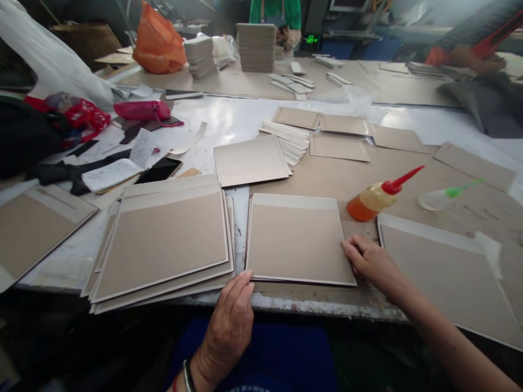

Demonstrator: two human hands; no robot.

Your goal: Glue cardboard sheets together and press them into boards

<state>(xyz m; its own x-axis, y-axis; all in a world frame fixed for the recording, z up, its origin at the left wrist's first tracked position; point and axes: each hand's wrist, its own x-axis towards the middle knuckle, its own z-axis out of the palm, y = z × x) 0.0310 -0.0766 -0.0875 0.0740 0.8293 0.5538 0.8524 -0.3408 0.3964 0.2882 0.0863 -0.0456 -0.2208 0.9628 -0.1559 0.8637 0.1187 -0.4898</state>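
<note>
A flat brown cardboard panel (294, 239), with a paler strip along its far edge, lies before me at the table's front edge. My right hand (370, 261) pinches its right edge between thumb and curled fingers. At the panel's near left corner, the fingertips of my left hand (231, 321) touch the edge; the fingers are stretched out side by side, the thumb hidden. Left of it, similar panels lie in an uneven stack (163, 239). Another such panel (441, 267) rests to the right, partly behind my right forearm.
A red-tipped squeeze bottle (368, 201) with orange liquid stands tilted beyond my right hand. Farther right lies a green-tipped bottle (437, 200). Smaller boards (339, 147), a phone (159, 170) and a notebook (110, 175) lie farther back. Two people work across the table.
</note>
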